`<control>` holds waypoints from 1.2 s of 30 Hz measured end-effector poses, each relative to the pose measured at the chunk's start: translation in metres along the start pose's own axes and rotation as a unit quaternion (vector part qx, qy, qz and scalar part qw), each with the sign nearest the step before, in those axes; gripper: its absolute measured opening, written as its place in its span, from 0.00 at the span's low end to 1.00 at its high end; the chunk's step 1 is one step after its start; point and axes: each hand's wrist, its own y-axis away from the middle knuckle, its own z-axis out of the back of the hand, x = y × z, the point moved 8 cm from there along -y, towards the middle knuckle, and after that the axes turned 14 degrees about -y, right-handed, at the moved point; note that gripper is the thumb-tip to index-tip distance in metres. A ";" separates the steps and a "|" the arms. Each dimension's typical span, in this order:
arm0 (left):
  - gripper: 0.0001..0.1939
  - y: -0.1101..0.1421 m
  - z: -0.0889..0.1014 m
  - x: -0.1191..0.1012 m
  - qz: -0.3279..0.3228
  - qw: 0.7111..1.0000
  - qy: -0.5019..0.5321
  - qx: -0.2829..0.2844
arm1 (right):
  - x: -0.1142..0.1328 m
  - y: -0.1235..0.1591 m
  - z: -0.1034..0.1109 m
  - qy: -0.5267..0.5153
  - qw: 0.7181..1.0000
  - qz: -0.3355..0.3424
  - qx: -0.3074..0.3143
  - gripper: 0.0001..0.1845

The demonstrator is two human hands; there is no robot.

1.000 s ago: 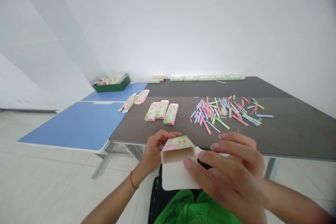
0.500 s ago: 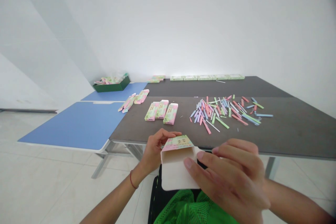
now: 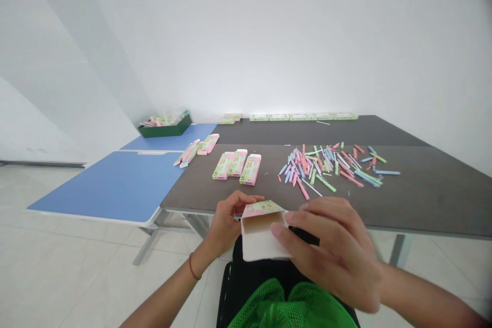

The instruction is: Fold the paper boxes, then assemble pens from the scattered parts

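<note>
A small open carton (image 3: 263, 245) is held over the table's front edge, its mouth turned towards me and its white flap hanging down. My left hand (image 3: 227, 218) grips the printed pink and green body from the left side. At the right side of the mouth, the thumb and index finger of my right hand (image 3: 334, 248) pinch the edge by a side flap; the other fingers are bent, partly blurred. The inside that shows is plain cardboard. Beyond my hands lie three filled-out cartons (image 3: 237, 164) of the same print.
A loose pile of pastel sticks (image 3: 307, 164) lies right of centre on the dark table (image 3: 423, 189). Flattened cartons (image 3: 207, 144) are at left, near the blue table (image 3: 107, 179). A green tray (image 3: 180, 127) holds more packaging. A row of boxes (image 3: 290, 117) lines the wall.
The carton and my right hand have moved slightly up and away from me. The hanging flap looks shorter now. My left hand keeps its grip.
</note>
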 end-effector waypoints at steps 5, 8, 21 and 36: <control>0.09 0.002 -0.004 0.019 0.020 0.982 -0.183 0.039 | -0.045 -0.008 -0.017 -0.082 0.994 -0.078 0.009 0.05; 0.09 0.005 -0.005 0.027 0.026 0.969 -0.240 0.046 | -0.098 0.004 -0.029 -0.166 0.966 -0.199 0.017 0.02; 0.30 -0.031 0.153 0.105 0.173 0.949 -0.237 -0.117 | -0.208 0.098 -0.076 -0.301 0.841 -0.445 0.063 0.21; 0.20 -0.100 0.210 0.153 0.221 0.820 -0.520 -0.092 | -0.227 0.154 -0.095 -0.241 0.848 -0.455 0.122 0.34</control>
